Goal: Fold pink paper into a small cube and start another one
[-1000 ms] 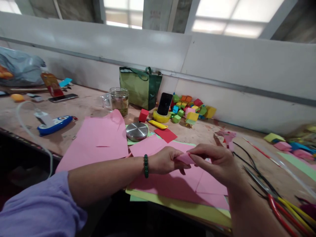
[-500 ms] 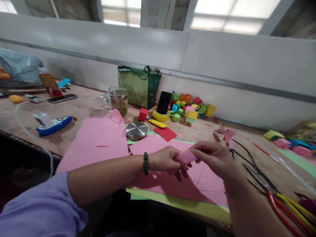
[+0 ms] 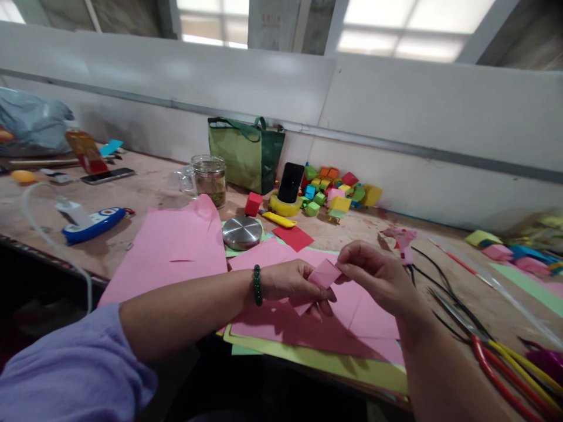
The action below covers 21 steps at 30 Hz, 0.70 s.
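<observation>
My left hand (image 3: 294,281), with a green bead bracelet (image 3: 257,285) at the wrist, is closed on a small folded piece of pink paper (image 3: 324,274). Thumb and fingers of my right hand (image 3: 373,274) pinch that paper's right corner. Part of the folded piece hangs below my left fingers. Both hands are above a large pink sheet (image 3: 378,319) that lies over yellow paper (image 3: 316,363). Another pink sheet (image 3: 176,240) lies to the left, with a slit in it. A round metal tin (image 3: 241,232) rests just behind the sheets.
Scissors (image 3: 479,346) and a pink glue gun (image 3: 401,240) lie at the right. Behind stand a phone (image 3: 291,183) in a yellow tape roll, a glass mug (image 3: 209,180), a green bag (image 3: 246,155) and piled paper cubes (image 3: 328,190). A yellow cutter (image 3: 279,220) lies near red paper (image 3: 294,238).
The folded pink paper has turned in my hands and shows a squarer face. My right fingers have shifted slightly to the left and up along its corner.
</observation>
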{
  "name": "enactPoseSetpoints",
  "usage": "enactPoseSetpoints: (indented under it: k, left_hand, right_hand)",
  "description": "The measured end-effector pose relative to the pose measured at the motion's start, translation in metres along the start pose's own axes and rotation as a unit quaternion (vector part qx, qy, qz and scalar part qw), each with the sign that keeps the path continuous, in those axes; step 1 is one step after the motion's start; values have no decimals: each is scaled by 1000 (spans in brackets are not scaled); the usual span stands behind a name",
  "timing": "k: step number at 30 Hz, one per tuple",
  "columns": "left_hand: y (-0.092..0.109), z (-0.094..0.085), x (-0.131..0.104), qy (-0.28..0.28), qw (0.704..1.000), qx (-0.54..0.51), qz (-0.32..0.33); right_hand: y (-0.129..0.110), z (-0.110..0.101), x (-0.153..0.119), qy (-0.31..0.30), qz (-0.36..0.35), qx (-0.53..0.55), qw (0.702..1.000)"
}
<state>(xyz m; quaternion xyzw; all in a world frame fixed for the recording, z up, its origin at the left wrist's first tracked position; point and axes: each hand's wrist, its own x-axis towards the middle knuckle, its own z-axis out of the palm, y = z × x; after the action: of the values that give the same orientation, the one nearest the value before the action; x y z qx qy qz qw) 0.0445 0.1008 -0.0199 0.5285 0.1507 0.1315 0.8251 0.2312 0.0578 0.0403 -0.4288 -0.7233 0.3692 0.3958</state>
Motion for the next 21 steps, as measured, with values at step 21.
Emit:
enactPoseSetpoints:
  k: [21]
  left_hand:
    - [12,5,-4,136,971,158,120]
  right_hand:
    - [4,3,1,42,-40,-109,992]
